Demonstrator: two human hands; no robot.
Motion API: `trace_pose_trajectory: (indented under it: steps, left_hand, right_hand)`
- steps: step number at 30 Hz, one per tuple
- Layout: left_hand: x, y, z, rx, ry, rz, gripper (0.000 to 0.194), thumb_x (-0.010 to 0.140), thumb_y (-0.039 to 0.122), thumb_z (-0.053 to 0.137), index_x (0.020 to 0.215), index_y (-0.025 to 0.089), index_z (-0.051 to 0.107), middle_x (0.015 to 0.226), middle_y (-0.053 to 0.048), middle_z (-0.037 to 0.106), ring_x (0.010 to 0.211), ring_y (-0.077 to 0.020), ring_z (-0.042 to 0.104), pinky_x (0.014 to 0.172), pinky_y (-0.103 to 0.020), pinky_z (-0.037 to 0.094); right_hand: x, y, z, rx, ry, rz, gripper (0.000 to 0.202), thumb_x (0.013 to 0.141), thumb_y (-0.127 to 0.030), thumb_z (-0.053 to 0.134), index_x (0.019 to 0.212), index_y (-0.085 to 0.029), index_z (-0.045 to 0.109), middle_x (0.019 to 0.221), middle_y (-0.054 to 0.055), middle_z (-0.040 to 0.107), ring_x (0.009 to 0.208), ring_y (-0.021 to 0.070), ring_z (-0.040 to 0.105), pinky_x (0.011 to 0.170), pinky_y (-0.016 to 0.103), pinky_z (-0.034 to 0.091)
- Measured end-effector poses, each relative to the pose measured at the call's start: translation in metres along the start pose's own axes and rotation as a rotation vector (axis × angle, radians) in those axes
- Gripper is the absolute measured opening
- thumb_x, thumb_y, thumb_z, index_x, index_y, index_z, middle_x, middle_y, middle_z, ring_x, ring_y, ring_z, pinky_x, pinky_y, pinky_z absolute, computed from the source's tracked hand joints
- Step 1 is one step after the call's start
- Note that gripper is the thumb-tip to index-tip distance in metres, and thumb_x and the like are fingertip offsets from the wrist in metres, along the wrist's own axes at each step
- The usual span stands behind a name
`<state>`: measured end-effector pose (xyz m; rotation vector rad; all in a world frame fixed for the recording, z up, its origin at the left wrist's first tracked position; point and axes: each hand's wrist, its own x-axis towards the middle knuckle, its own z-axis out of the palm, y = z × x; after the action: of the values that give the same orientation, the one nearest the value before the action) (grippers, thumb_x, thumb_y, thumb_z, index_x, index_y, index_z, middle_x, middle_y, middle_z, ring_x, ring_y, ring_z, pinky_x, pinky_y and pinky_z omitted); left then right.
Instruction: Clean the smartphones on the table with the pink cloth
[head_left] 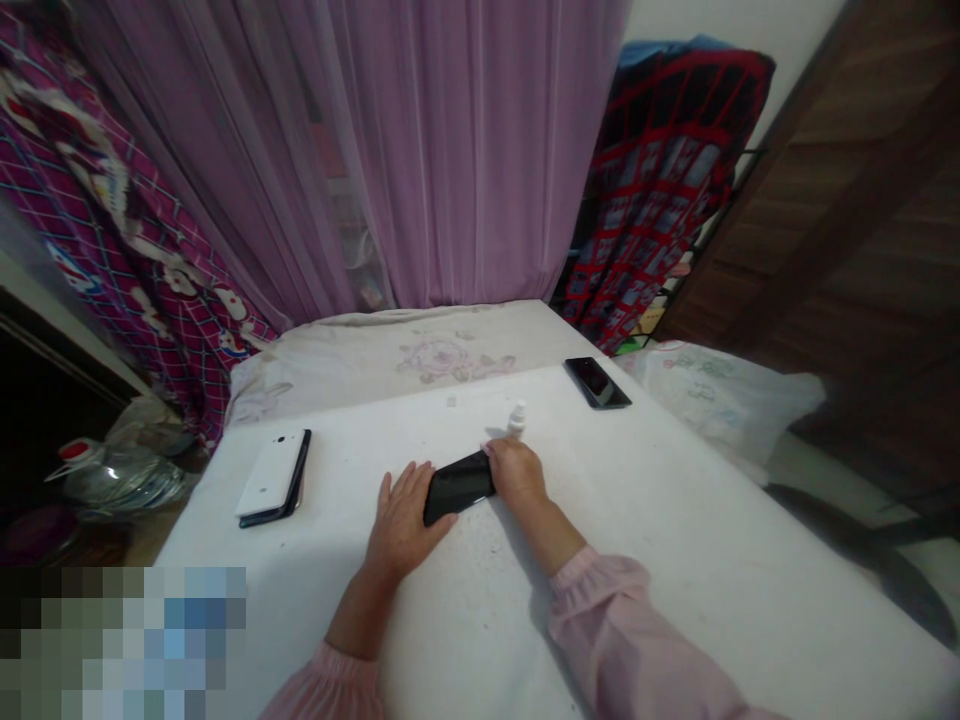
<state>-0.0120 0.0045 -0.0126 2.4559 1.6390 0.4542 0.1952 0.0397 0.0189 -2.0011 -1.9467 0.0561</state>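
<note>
A black smartphone lies on the white-covered table, slightly slanted, its dark glossy face up. My left hand holds its left end, with the thumb along the near edge and the fingers at the far side. Over the phone's right end, my right hand is closed with its fingers bunched. A small pale pink bit shows at those fingertips; what it is I cannot make out. Just beyond the right hand stands a small white bottle, partly hidden by it.
A stack of phones, a white one on top, lies at the table's left. Another dark phone rests near the right back edge. Purple curtains hang behind. A plastic bag is off the right side, a clear bottle off the left.
</note>
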Motion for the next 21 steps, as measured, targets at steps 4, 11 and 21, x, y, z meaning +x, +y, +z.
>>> trace_pose_trajectory:
  steps: [4, 11, 21]
  left_hand:
    - [0.001, 0.004, -0.003, 0.005, -0.009, -0.031, 0.064, 0.084, 0.044, 0.058, 0.139, 0.017, 0.041, 0.146, -0.012, 0.047, 0.140, -0.0326, 0.033, 0.116, -0.058, 0.016]
    - [0.001, 0.010, -0.004, 0.000, 0.016, -0.055, 0.063, 0.083, 0.042, 0.058, 0.139, 0.018, 0.041, 0.144, -0.012, 0.049, 0.139, -0.0317, 0.035, 0.116, -0.057, 0.015]
    - [-0.005, 0.000, -0.003, 0.006, -0.026, -0.074, 0.079, 0.081, 0.052, 0.059, 0.145, 0.015, 0.034, 0.152, -0.014, 0.036, 0.143, -0.0324, 0.026, 0.117, -0.055, 0.014]
  right_hand:
    - [0.001, -0.001, 0.001, -0.011, 0.010, 0.013, 0.028, 0.095, -0.026, 0.048, 0.092, -0.020, 0.075, 0.090, 0.008, 0.073, 0.080, 0.0186, 0.065, 0.072, 0.026, 0.046]
    - [-0.041, 0.023, -0.004, 0.063, 0.052, -0.050, 0.024, 0.094, -0.022, 0.050, 0.094, -0.021, 0.074, 0.089, 0.006, 0.073, 0.082, 0.0160, 0.066, 0.076, 0.023, 0.046]
    - [-0.052, 0.034, -0.017, 0.289, 0.159, -0.081, 0.026, 0.092, -0.023, 0.048, 0.091, -0.020, 0.073, 0.092, 0.004, 0.074, 0.082, 0.0159, 0.067, 0.076, 0.024, 0.048]
